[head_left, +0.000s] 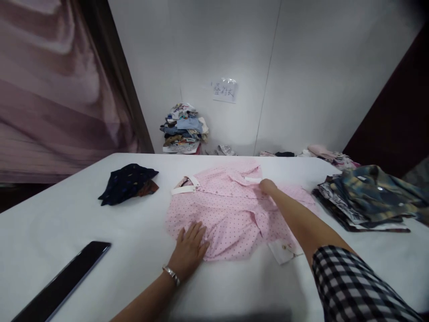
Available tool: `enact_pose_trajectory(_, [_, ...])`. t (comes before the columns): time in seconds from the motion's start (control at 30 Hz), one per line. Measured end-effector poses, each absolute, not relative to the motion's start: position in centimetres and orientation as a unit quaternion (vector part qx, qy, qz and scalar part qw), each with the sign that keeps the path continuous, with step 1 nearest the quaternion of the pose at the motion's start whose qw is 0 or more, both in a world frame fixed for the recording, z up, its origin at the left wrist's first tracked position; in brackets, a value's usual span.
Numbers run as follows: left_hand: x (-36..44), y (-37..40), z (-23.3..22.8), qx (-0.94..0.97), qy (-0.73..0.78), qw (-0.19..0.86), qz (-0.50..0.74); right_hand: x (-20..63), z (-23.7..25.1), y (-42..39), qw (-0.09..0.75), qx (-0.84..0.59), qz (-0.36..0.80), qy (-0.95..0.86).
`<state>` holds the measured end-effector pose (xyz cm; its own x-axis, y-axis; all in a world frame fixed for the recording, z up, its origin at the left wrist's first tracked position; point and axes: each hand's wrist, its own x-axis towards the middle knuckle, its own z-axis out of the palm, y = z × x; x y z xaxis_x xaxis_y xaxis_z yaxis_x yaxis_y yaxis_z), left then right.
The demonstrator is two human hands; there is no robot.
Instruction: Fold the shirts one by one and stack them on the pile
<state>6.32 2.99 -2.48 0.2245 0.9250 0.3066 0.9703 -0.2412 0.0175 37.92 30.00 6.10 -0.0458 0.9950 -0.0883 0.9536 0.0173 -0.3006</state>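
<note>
A pink dotted shirt [231, 205] with a white collar lies spread on the table, its collar end to the left and a buttoned front placket facing up. My left hand [191, 243] rests flat on the shirt's near left edge, fingers extended. Across the shirt, my right hand [268, 186] is closed at its far side, beside a white cuff [253, 180]; its fingertips are partly hidden, but they appear to pinch the fabric. Another white cuff [281, 251] lies on the near side, below my right forearm.
The white table [134, 273] holds a dark bundled garment [125, 183] at left and a black flat device [63, 281] near its front left. Stacked patterned shirts [368, 197] sit at right. Beyond the far edge are a clothes pile [184, 127] and a wall with a paper sign [225, 91].
</note>
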Motion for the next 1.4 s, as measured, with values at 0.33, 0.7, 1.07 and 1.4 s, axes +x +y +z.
enact_pose_trajectory(0.33, [6.7,2.7,-2.0,-0.775,-0.613,0.070,-0.136,39.7,8.1,30.5,0.338,-0.594,0.329,-0.652])
enact_pose_trajectory(0.7, [7.0,3.1,-1.1,-0.761,-0.632,-0.009,-0.144,43.1,2.7,9.5,0.257,-0.467,0.179,-0.827])
enact_pose_trajectory(1.07, [6.8,2.9,1.5,-0.734,-0.643,-0.045,-0.214,43.6,1.0,4.6,0.178,-0.495,0.026,-0.850])
enact_pose_trajectory(1.4, [7.4,0.6,2.2,-0.797,-0.576,-0.065,-0.172,46.6,7.7,0.9,0.460,-0.498,0.320,-0.662])
